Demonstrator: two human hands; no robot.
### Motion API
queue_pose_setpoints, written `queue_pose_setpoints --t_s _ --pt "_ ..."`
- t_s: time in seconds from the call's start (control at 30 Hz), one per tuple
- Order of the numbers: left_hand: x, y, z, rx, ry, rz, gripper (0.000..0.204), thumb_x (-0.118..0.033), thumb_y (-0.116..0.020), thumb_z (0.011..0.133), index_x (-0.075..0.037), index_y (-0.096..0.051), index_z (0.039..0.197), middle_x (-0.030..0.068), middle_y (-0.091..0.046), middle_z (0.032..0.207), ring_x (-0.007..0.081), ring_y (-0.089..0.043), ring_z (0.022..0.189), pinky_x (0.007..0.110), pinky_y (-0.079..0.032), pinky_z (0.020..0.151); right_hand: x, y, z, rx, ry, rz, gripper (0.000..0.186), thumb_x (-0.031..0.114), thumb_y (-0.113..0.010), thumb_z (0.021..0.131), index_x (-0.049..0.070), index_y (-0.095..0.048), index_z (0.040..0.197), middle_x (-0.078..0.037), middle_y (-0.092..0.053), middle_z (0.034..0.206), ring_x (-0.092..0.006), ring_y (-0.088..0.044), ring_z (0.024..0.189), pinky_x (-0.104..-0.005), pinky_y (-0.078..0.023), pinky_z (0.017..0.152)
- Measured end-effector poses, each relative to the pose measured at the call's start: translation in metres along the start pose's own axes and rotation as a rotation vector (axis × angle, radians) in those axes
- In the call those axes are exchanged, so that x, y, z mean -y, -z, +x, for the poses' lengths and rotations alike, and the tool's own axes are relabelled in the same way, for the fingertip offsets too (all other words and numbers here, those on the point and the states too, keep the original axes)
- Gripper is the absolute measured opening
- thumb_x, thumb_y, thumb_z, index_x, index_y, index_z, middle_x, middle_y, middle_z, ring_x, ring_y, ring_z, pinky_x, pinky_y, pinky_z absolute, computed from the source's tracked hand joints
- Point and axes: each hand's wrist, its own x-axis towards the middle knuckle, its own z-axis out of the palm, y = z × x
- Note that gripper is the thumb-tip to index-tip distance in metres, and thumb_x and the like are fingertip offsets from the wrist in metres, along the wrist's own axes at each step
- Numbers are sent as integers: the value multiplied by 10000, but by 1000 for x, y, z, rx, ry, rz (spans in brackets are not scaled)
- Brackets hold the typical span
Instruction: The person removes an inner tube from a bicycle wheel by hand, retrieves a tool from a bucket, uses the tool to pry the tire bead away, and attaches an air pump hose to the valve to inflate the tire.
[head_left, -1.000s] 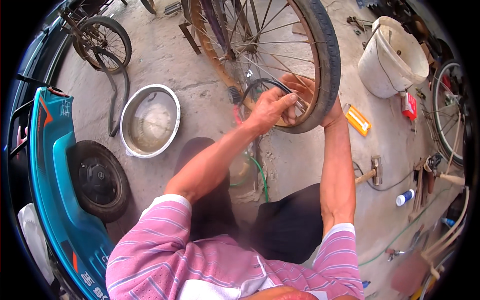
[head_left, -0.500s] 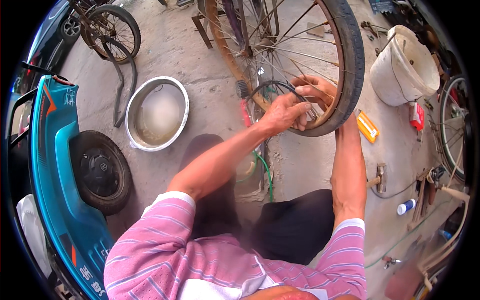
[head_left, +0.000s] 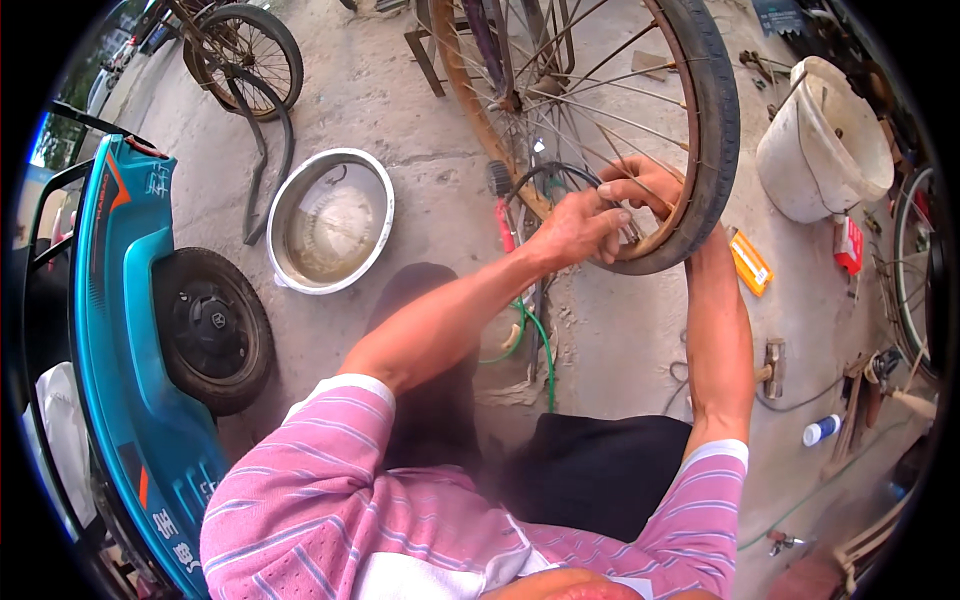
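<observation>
A spoked bicycle wheel with a black tyre (head_left: 715,110) stands upright in front of me. Both my hands work at its lower rim (head_left: 655,240). My left hand (head_left: 575,228) pinches a loop of black inner tube (head_left: 550,175) at the rim. My right hand (head_left: 645,185) is curled over the same spot, fingers pressed between tube and rim just inside the tyre. My forearms reach up from pink striped sleeves.
A metal basin of cloudy water (head_left: 330,222) sits on the concrete to the left. A teal scooter with a small black wheel (head_left: 210,330) fills the left edge. A white bucket (head_left: 825,140), an orange box (head_left: 750,262) and a hammer (head_left: 770,365) lie to the right.
The view has shifted so wheel and hands sit further right and higher. My hands stay at the lower rim, with small changes of the fingers on the tube.
</observation>
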Motion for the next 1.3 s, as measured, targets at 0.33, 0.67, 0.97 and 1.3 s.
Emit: queue_pose_setpoints --t_s 0.33,0.67,0.97,1.3 --pt "0 2 -7 -7 27 11 274 -235 -593 1053 21 -690 1052 51 -678 712 145 -676 647 278 -522 577 -28 2 16 121 53 94 561 276 -834 782 -26 -674 1227 -89 -686 1105 -158 -609 1014 -287 -468 910" --pt "5 16 -21 7 54 37 324 -303 -649 1034 15 -705 1004 68 -699 736 156 -688 656 286 -527 586 -31 -11 12 82 125 103 599 286 -862 776 -86 -672 1205 -122 -710 1014 -172 -650 904 -301 -508 798" --pt "122 148 -14 -449 469 520 604 -449 -806 880 51 -697 1202 135 -738 854 216 -686 661 350 -520 589 -22 -13 11 149 101 120 576 325 -858 791 -82 -698 1165 -122 -716 1001 -181 -671 892 -312 -541 801" --pt "239 151 6 -298 577 -111 770 -450 -776 910 -9 -479 1467 175 -598 1379 285 -620 1229 477 -450 1087 -28 -10 7 137 79 113 604 400 -833 810 -32 -679 1203 -113 -693 1076 -203 -646 982 -357 -512 888"
